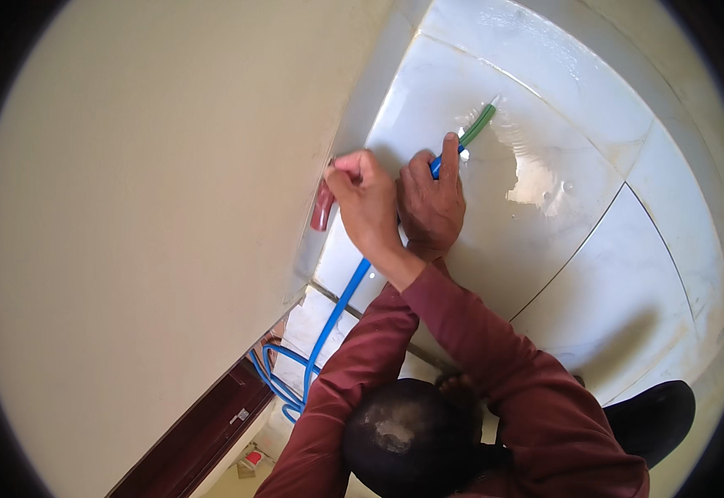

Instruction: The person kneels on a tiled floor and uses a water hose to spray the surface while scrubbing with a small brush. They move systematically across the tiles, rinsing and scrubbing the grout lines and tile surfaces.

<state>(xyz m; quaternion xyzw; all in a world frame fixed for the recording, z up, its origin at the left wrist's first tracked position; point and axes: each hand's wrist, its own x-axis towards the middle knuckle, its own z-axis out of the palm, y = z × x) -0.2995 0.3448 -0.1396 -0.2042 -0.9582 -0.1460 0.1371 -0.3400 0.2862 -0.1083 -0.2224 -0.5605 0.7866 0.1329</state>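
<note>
My forearms, in dark red sleeves, cross over the wet white tiled floor (528,257). Reaching across from the lower left, my left hand (432,203) is wrapped round a blue hose (345,295), its index finger stretched along the top. From that grip a green end piece (479,126) points up and right, with clear water coming out at its tip. My right hand (366,195) lies to the left, over the other wrist, at the foot of the wall. Its thumb and fingers are pinched at the upper end of a short dark red cylinder (322,207); that end is mostly hidden.
A broad cream surface (163,166) rises on the left. The hose runs back into loose coils (291,390) beside a dark red-brown frame (204,427). At the lower middle sits a dark rounded form (395,436) with a pale patch. A raised curved tile border (669,149) edges the right side.
</note>
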